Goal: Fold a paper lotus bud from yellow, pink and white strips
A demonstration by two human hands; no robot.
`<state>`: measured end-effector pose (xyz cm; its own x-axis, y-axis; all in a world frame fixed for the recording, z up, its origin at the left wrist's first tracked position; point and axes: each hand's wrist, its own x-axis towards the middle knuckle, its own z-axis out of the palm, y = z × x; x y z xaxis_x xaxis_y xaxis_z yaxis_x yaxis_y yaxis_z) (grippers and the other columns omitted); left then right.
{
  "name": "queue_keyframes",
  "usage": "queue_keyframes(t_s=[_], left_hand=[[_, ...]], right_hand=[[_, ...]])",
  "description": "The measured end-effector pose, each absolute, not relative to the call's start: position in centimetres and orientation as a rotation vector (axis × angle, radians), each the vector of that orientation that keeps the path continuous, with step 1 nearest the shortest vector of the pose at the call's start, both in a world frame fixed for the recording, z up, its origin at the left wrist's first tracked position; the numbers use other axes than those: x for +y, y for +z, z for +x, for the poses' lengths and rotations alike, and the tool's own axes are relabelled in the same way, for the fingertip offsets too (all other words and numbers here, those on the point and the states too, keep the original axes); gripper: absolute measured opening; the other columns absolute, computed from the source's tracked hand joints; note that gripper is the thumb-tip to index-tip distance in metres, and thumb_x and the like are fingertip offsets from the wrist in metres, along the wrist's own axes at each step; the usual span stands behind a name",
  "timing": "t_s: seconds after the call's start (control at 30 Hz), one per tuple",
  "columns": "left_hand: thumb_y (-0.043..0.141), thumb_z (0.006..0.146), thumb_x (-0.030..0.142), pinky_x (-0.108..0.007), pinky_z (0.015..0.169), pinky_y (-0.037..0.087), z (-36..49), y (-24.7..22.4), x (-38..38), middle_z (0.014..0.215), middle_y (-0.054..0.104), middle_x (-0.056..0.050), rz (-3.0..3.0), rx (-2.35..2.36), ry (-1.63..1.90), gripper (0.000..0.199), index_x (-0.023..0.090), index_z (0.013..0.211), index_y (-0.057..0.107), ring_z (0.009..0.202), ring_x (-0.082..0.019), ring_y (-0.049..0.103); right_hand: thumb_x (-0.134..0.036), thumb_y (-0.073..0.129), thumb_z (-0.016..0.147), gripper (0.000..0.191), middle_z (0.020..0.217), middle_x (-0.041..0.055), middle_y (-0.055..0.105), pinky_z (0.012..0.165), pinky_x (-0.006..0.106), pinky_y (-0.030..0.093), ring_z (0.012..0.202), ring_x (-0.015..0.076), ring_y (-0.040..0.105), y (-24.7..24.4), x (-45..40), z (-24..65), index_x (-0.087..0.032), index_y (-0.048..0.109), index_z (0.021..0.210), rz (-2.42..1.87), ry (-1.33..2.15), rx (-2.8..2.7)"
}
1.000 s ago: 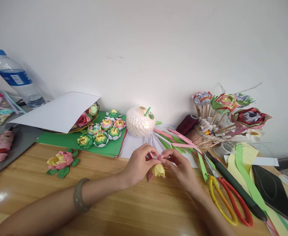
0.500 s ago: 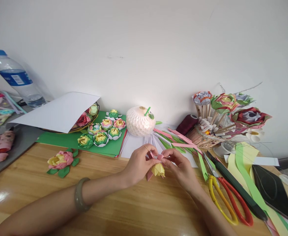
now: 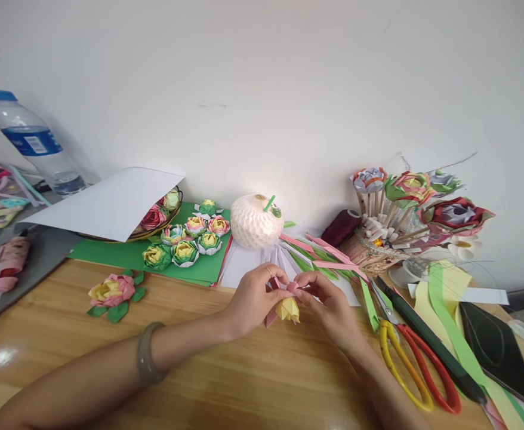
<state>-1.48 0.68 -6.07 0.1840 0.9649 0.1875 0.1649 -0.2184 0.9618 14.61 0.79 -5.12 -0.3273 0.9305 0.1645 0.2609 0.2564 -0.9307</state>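
Observation:
In front of me, above the wooden table, both hands meet on a small paper flower (image 3: 287, 310) with yellow petals and pink strips. My left hand (image 3: 255, 301) pinches the flower's pink paper between thumb and forefinger; a ring and a bangle show on that side. From the right, the fingertips of my right hand (image 3: 327, 301) press on the pink paper (image 3: 293, 286) at the top of the flower. Fingers partly hide where the paper is gripped. A finished pink and yellow paper flower (image 3: 112, 291) with green leaves lies to the left.
Several small paper flowers (image 3: 184, 253) sit on green sheets (image 3: 123, 258) beside a white textured round object (image 3: 256, 222). Scissors (image 3: 416, 364), a dark green long tool (image 3: 441, 346) and paper strips lie right. A basket (image 3: 369, 257) holds stemmed flowers; a water bottle (image 3: 36, 143) stands far left.
The view has shifted very slightly. My fingers have moved a little on the pink paper at the flower's top; both hands keep their hold.

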Motion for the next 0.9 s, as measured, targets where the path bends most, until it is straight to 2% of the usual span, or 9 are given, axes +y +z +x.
queue_keyframes(t_s=[0.2, 0.57, 0.9], left_hand=[[0.060, 0.072, 0.023, -0.022, 0.059, 0.043, -1.5, -6.1, 0.6, 0.076, 0.055, 0.000, 1.582, 1.118, 1.133, 0.008, 0.017, 0.076, 0.056, 0.065, -0.011, 0.050], [0.059, 0.074, 0.028, -0.023, 0.060, 0.043, -1.7, -6.3, 1.1, 0.071, 0.055, 0.000, 1.601, 1.048, 1.065, 0.014, 0.016, 0.069, 0.053, 0.067, -0.012, 0.052], [0.062, 0.068, 0.021, -0.023, 0.066, 0.042, -2.2, -6.1, 2.0, 0.079, 0.054, -0.001, 1.596, 1.055, 0.934, 0.010, 0.015, 0.073, 0.056, 0.076, -0.013, 0.051]], right_hand=[[-0.031, 0.056, 0.080, 0.012, 0.080, 0.0018, 0.056, 0.064, 0.026, 0.047, 0.071, 0.0143, 0.055, -5.1, 0.8, 14.6, -0.020, 0.053, 0.079, -1.094, 1.118, -1.755], [-0.034, 0.057, 0.080, 0.014, 0.076, 0.0004, 0.055, 0.060, 0.024, 0.045, 0.068, 0.0138, 0.054, -5.2, 0.8, 14.6, -0.020, 0.054, 0.081, -1.097, 1.160, -1.758], [-0.035, 0.059, 0.078, 0.016, 0.073, -0.0010, 0.054, 0.055, 0.023, 0.043, 0.063, 0.0120, 0.052, -5.7, 1.0, 14.4, -0.019, 0.053, 0.078, -1.144, 1.245, -1.658]])
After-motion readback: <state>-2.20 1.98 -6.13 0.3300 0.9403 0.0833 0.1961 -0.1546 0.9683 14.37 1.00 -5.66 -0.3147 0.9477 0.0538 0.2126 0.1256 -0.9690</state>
